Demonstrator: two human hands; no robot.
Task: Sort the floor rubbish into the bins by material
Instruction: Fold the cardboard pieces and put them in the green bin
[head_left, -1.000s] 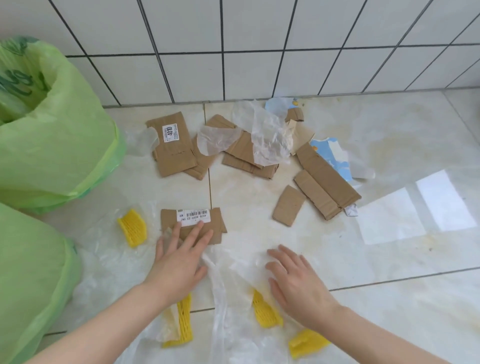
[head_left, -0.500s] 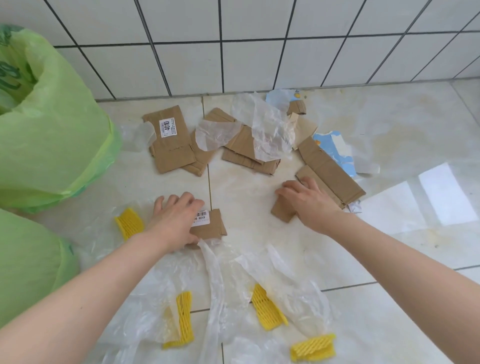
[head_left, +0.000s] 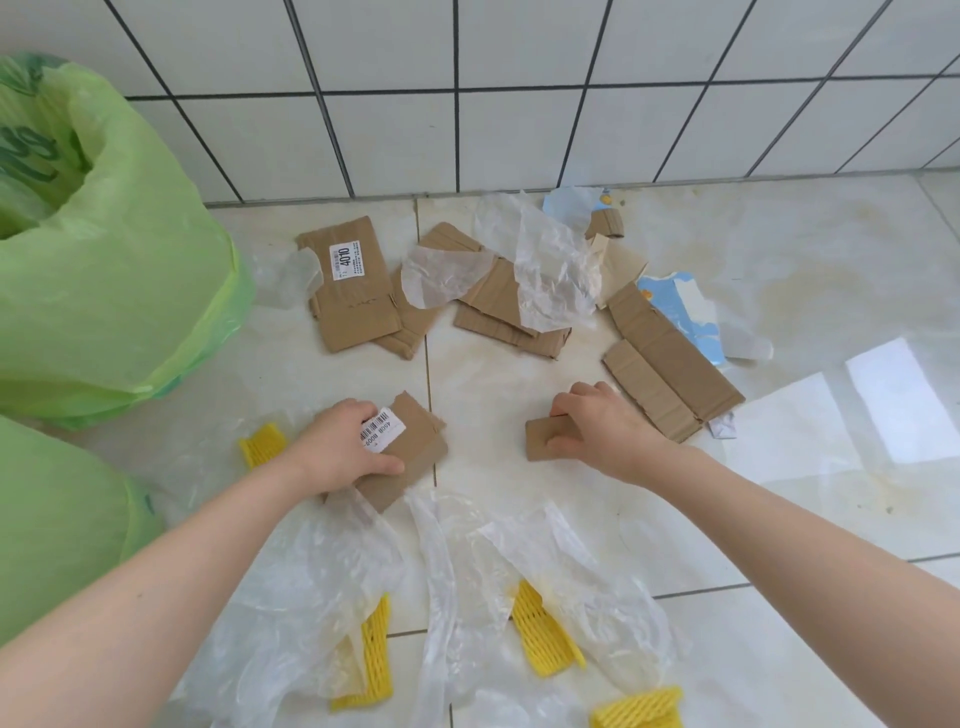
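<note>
On the tiled floor (head_left: 519, 405), the left hand (head_left: 340, 447) is grasping a barcode-labelled cardboard piece (head_left: 415, 447), tilted; the right hand (head_left: 597, 426) is gripping a smaller cardboard strip (head_left: 537, 441) lying left-to-right.

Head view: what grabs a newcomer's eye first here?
Both hands are mid-pickup at centre floor: the left hand grips the barcode-labelled cardboard piece, and the right hand holds a small cardboard piece. Two green bin bags loom at the left edge. Bright yellow foam nets lie among clear plastic film nearest the camera.
</note>
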